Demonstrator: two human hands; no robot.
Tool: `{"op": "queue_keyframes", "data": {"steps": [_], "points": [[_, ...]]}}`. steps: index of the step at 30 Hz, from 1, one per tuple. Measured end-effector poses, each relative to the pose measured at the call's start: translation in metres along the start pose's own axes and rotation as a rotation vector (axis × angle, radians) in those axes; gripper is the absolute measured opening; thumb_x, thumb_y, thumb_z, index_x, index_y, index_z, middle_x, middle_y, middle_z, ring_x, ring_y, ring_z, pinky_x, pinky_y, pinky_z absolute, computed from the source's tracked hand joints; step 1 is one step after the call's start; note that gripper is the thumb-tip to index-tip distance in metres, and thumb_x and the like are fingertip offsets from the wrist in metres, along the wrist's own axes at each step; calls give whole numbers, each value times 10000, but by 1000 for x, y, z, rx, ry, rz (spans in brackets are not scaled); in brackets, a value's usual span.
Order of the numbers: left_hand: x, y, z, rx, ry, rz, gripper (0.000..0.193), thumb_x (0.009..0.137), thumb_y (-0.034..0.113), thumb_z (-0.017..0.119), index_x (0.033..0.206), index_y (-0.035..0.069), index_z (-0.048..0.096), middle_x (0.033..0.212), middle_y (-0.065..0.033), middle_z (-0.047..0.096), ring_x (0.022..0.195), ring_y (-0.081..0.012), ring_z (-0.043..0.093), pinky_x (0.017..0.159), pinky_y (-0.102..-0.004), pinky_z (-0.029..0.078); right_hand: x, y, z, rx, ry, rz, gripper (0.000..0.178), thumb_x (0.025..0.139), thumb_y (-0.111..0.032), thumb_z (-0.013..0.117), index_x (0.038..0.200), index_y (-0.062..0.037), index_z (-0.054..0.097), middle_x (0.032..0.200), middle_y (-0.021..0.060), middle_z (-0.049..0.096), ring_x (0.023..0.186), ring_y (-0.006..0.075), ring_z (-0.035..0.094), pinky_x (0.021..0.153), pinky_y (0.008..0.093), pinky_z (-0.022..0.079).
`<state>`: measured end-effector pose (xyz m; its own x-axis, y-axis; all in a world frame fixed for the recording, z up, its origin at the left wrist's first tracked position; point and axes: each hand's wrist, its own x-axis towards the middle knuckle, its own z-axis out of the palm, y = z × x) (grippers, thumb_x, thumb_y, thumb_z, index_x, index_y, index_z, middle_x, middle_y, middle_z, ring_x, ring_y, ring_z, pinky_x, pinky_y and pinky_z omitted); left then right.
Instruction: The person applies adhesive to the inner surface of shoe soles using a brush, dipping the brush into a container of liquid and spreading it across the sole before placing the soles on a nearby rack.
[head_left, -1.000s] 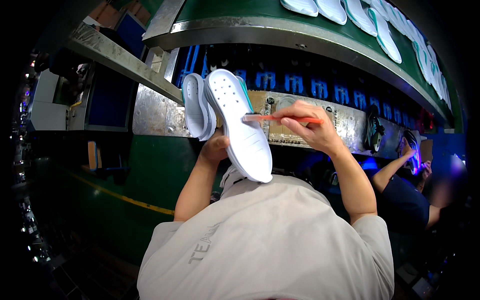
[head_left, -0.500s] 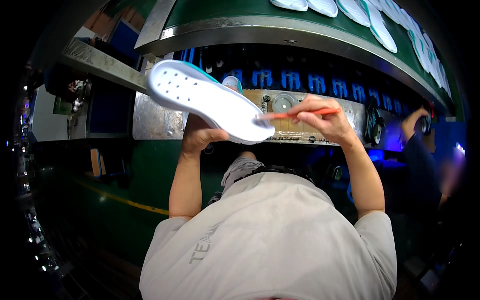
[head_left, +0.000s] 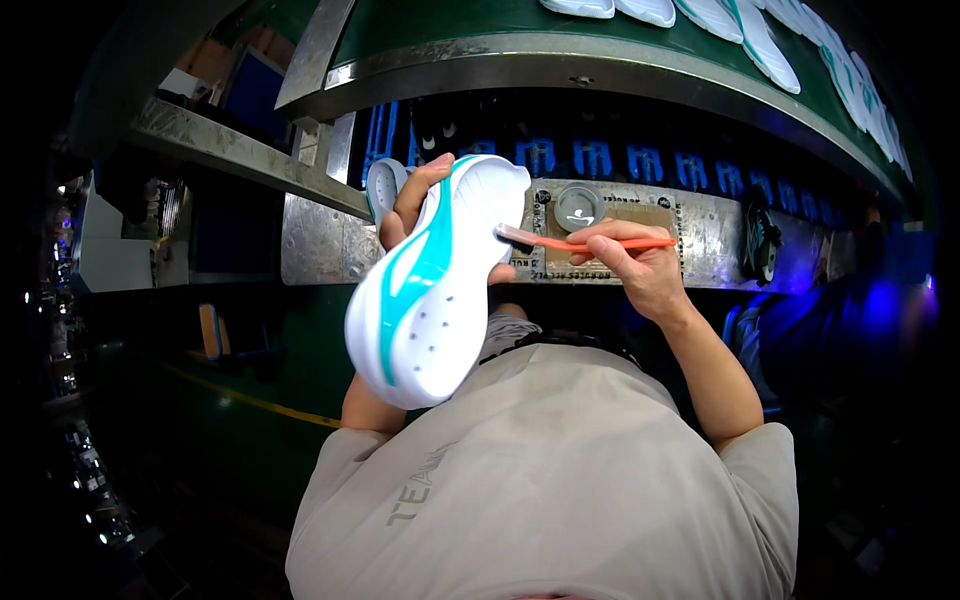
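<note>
A white shoe sole (head_left: 445, 275) with a teal stripe along its side is tilted in front of me, its holed end toward my body. My left hand (head_left: 418, 197) is closed around its far half; the palm is hidden behind the sole. In my right hand (head_left: 645, 268) a thin brush (head_left: 610, 243) with an orange handle is pinched between thumb and fingers. Its bristles rest at the sole's right edge. Beyond the brush, a round dish (head_left: 578, 207) holding a clear or pale liquid stands on the bench.
Another sole (head_left: 383, 186) lies on the metal bench (head_left: 320, 240), behind my left hand. Several white soles (head_left: 765, 50) line the green conveyor (head_left: 430, 22) above, with a metal rail (head_left: 560, 65) in front. A dark shoe (head_left: 762, 245) stands at the bench's right.
The sole has been turned, its holed end swinging from the far left down toward me, so the teal side shows. The brush has moved from the sole's inside to its edge.
</note>
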<state>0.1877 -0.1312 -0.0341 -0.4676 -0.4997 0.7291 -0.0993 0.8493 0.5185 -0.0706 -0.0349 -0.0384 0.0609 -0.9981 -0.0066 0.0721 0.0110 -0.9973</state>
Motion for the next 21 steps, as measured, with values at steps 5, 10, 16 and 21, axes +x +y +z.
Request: {"op": "queue_keyframes", "data": {"steps": [5,10,16,21], "points": [[-11,-40,15,-131,49,59,864,870,269,859,1551,193,334,1526,-179,420,1387,-405,495,1149,-529,485,-13,-19,19,-23,-17,-101,217,1026,-154,678,1089,24,786,938,92,785,869,141,685,787,276,550],[-15,-50,19,87,26,-31,1019,711,344,977,1513,91,402,1476,-105,466,1294,-274,533,1081,-390,480,-25,-43,32,-185,-51,-203,153,965,-99,715,1030,7,803,840,65,775,795,151,655,719,292,521],[-19,-44,15,119,-154,-159,898,724,326,971,1432,54,491,1402,-105,541,1233,-294,577,1053,-405,485,-35,-59,45,98,5,-23,210,1026,-136,673,1055,46,773,879,104,774,846,156,730,779,268,575],[-54,-28,5,-387,-283,-666,1217,711,194,905,1648,18,148,1364,-194,585,1205,-314,625,1035,-393,526,-12,-44,14,199,184,-200,242,1056,-153,648,1145,51,742,1008,124,768,914,169,746,848,274,591]]}}
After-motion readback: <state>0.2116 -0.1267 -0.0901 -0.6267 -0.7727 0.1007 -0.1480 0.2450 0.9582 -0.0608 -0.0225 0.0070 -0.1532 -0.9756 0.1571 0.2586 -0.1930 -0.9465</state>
